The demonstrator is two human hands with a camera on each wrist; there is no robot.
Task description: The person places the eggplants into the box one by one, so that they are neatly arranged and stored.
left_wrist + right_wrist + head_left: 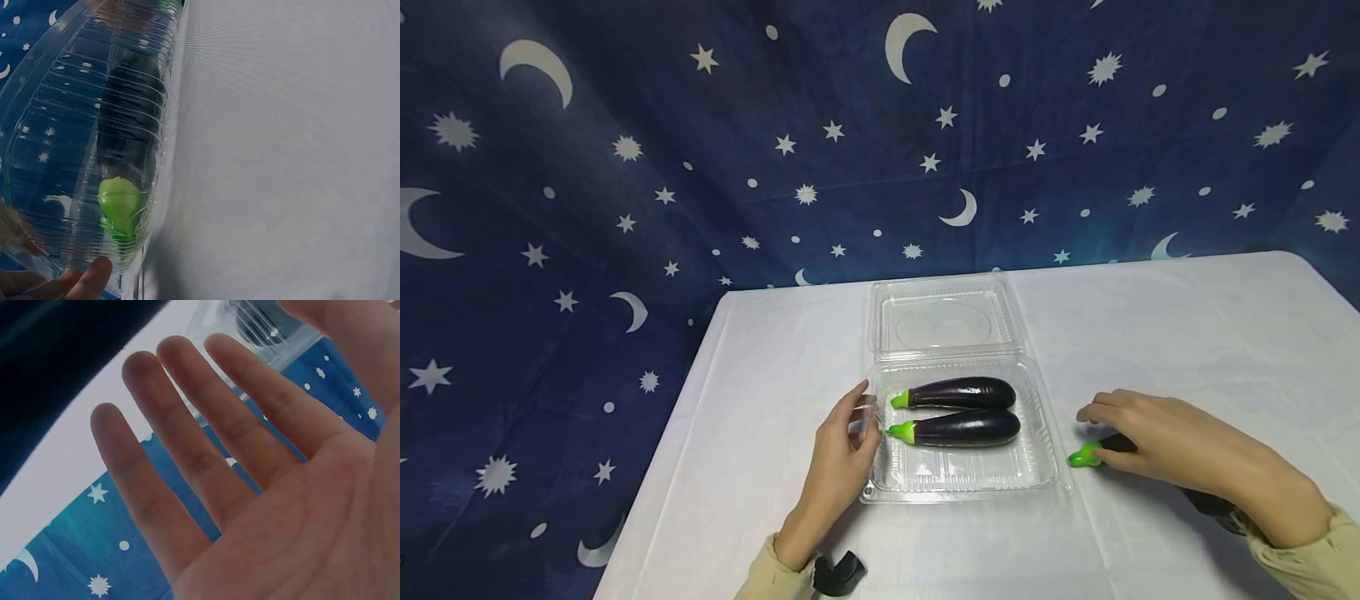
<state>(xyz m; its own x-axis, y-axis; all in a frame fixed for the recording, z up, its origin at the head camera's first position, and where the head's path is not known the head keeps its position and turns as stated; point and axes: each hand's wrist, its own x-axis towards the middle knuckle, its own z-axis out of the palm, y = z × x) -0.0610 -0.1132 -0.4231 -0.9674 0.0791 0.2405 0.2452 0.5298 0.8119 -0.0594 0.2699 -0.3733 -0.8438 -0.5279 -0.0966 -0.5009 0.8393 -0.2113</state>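
Observation:
Two dark purple eggplants lie side by side in an open clear plastic container, the far eggplant (962, 392) and the near eggplant (970, 428), green stems to the left. At the container's (970, 483) left wall, my left hand (842, 437) grips the edge between thumb and fingers. A third eggplant (1084, 455) lies on the cloth to the right, its body mostly hidden under my right hand (1172, 442). In the right wrist view the fingers (194, 444) look straight and spread, apart from the dark shape (62, 369) at upper left.
The clear lid (943, 321) lies folded back behind the container. White cloth (767, 392) covers the table. A dark blue curtain (850, 83) with moons and stars hangs behind it. A black wrist mount (839, 575) sits by the left sleeve.

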